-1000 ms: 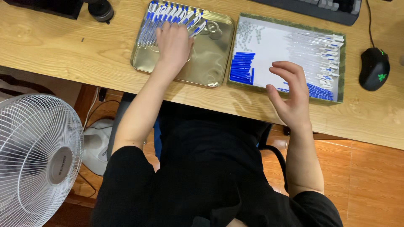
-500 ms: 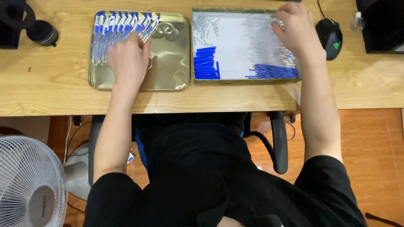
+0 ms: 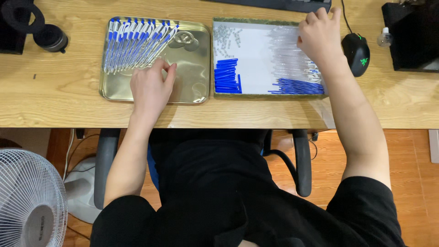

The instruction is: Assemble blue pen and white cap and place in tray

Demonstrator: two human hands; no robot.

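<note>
Nearest the camera is the person's lap in black clothing, seated on a chair with two black armrests over an orange-brown wooden floor, and a white fan (image 3: 27,201) stands low beside the left elbow. Past that comes the pale wooden desk (image 3: 59,103), on which two trays sit side by side. The left hand (image 3: 151,87) lies palm down in the gold metal tray (image 3: 194,87), its fingers loosely spread and curled, clamped on nothing that can be seen; the fingertips rest just at the lower ends of a row of assembled blue-and-clear pens (image 3: 135,43). Those pens number roughly fifteen, too tightly packed for an exact count, fanned with their long axes running away from the body and leaning to the right, blue caps at the far edge. To the right of that hand is the white-lined box tray (image 3: 256,57) with a green rim, holding four groups of parts: a stack of blue caps (image 3: 227,75) lying crosswise, a bundle of thin blue refills (image 3: 297,86) lying crosswise at the near edge, scattered small clear pieces (image 3: 226,36) at the far left corner, and a heap of clear pen barrels (image 3: 286,50). The right hand (image 3: 320,34) rests on those barrels, fingers bent downward; whether it grips one cannot be told. Just right of that hand lies one black computer mouse (image 3: 356,52), and far left sits a black headset (image 3: 32,25)
</note>
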